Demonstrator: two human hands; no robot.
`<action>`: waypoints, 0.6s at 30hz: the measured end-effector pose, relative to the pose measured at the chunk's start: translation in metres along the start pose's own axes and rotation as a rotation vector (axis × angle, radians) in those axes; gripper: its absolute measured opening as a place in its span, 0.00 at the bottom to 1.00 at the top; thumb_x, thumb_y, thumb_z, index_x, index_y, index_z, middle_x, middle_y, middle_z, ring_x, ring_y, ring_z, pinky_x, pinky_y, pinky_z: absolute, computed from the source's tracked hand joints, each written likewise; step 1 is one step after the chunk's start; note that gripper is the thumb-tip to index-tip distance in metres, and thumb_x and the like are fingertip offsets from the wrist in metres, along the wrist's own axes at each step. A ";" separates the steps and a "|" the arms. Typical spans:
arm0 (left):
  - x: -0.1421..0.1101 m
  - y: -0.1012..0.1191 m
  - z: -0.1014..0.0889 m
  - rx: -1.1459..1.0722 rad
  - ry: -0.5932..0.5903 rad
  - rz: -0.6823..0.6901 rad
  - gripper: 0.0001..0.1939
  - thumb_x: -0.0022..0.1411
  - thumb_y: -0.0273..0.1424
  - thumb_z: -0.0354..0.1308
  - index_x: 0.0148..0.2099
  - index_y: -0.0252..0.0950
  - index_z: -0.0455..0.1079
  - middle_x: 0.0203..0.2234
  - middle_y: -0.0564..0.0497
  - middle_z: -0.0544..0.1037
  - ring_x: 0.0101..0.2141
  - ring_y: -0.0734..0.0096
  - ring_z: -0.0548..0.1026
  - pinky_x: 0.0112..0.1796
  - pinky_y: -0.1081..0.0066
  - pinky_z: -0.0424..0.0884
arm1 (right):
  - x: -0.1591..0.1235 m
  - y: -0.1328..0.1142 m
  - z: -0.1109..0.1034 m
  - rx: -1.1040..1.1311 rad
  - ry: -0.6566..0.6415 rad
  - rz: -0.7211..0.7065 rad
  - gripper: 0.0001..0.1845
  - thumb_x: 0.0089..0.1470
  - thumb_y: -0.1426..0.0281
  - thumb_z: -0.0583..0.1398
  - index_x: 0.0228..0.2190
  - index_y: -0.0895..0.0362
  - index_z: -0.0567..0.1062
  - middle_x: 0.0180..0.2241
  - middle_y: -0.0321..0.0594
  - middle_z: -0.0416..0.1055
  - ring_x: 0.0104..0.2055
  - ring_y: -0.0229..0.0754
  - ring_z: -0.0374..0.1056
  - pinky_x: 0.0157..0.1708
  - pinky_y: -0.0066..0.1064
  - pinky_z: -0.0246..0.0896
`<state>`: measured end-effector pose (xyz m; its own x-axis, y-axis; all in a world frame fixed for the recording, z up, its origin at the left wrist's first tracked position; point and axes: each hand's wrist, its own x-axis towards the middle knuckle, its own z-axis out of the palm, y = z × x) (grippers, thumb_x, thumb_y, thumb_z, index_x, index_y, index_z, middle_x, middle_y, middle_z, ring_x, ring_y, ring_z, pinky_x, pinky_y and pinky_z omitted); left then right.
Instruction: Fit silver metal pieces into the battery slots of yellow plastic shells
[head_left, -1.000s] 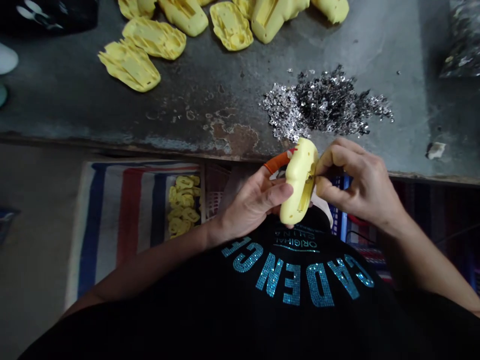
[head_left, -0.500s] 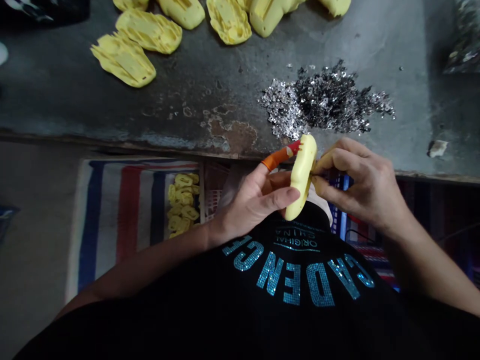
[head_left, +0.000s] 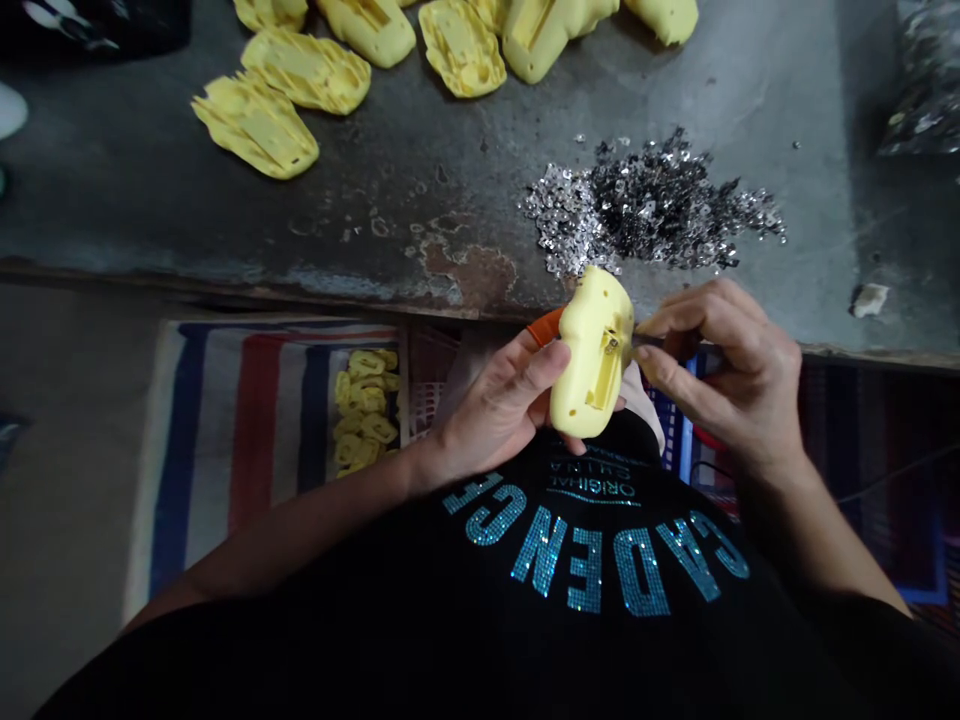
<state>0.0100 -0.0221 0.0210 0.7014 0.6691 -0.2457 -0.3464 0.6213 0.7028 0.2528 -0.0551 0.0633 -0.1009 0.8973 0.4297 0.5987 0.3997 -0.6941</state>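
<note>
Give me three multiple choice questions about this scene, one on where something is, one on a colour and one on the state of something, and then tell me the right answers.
1. Where is the pile of silvery flakes?
A. On the striped cloth
B. On the worn grey workbench
C. On the black shirt

2. What colour is the sleeve on a finger of the left hand?
A. Blue
B. Green
C. Orange

3. What state is the yellow moulded part in?
A. Held up off the bench
B. Lying flat on the bench
C. Broken in two

Answers:
1. B, the flakes lie heaped on the bench, beyond the hands.
2. C, the sleeve shows orange just past the yellow part.
3. A, the left hand holds it in one piece, with the right hand at its side.
</note>
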 end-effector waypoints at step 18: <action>0.000 -0.002 0.001 0.082 0.092 0.018 0.45 0.68 0.49 0.81 0.79 0.49 0.66 0.59 0.45 0.88 0.43 0.62 0.90 0.34 0.73 0.88 | -0.010 -0.001 0.033 -0.562 0.166 -0.245 0.07 0.71 0.75 0.66 0.41 0.49 0.78 0.35 0.34 0.82 0.31 0.39 0.74 0.31 0.36 0.64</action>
<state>0.0113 -0.0239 0.0210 0.6340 0.7168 -0.2903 -0.3038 0.5761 0.7589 0.2264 -0.0585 0.0408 -0.1907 0.7332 0.6528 0.9040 0.3903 -0.1743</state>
